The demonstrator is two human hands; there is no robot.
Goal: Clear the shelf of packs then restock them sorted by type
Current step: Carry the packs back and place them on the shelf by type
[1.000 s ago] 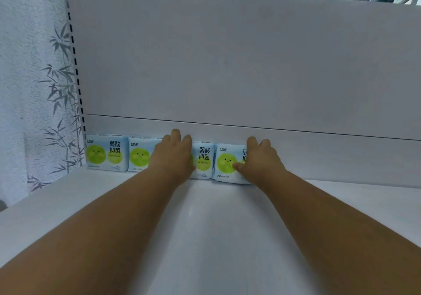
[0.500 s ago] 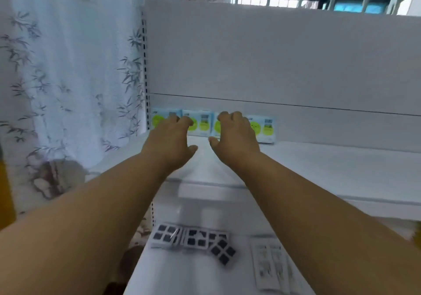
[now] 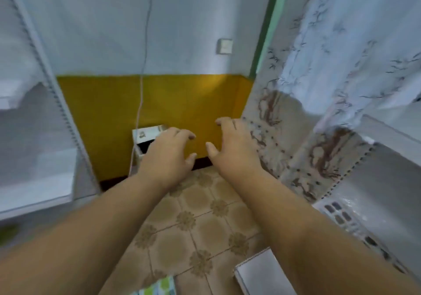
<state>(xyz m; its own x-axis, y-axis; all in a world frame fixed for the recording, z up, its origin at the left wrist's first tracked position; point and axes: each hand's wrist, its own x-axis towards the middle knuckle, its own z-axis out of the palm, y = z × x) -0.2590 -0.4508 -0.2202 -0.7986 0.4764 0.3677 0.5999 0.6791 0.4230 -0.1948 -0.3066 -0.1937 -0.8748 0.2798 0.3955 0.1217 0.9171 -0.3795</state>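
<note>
Floor [image 3: 200,221] glossy patterned tile; curtain [image 3: 341,66] thin cloth (printed).

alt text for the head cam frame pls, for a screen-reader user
Two empty hands, left hand and right hand, reach out with loosely curled fingers over a tiled floor facing a yellow-and-white wall. White shelving stands at left, a patterned curtain at right.

No legible text, label, brand, number or sign anywhere in the frame; motion blur throughout. Small white box [image 3: 148,135] at centre left, against the yellow wall band, carries a faint dark mark on its top face, unreadable. Blue-and-green pack [image 3: 159,288] at the bottom edge shows printed colour only, no characters resolved. White wall plate [image 3: 224,45] at upper centre is blank. Dark squares on the packs [image 3: 337,212] at the right edge are pattern, not lettering.
</note>
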